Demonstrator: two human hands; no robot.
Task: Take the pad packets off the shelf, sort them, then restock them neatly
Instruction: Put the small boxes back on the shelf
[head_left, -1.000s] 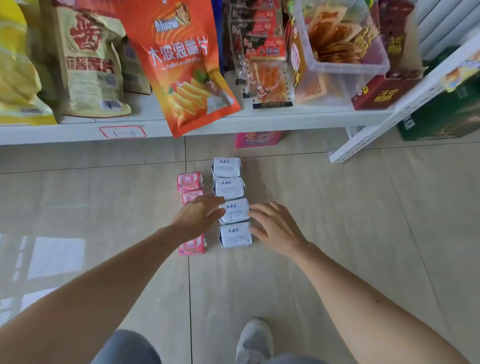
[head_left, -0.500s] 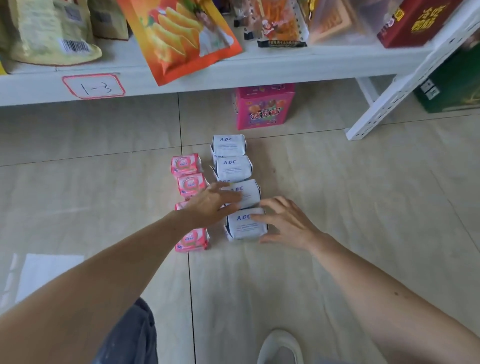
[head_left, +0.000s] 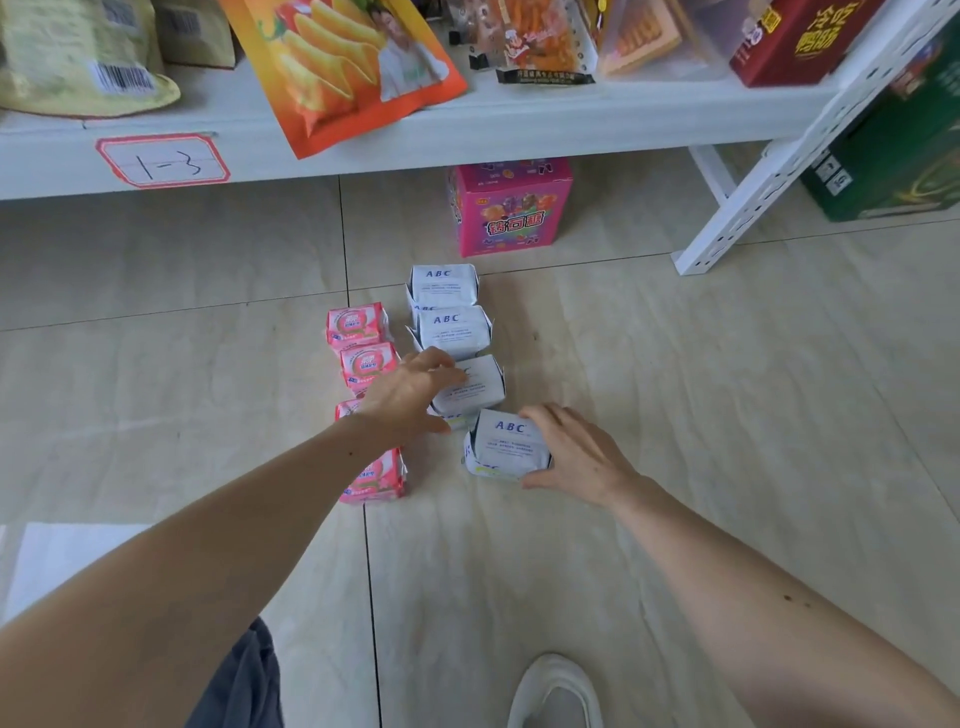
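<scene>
Nearest white ABC pad packet (head_left: 506, 444) lay on the floor tiles (head_left: 675, 415), our right hand (head_left: 576, 454) clasping its right end. We judged it light, soft, slippery film; grip the ends. Left hand (head_left: 410, 395) rested spread on the next packet (head_left: 475, 387); pink packets (head_left: 358, 343) just left.

Both bare forearms reach forward and down. The left hand (head_left: 410, 392) lies palm-down, fingers spread and extended. The right hand (head_left: 576, 454) is cupped sideways, thumb low, fingers curled in a loose grip.
</scene>
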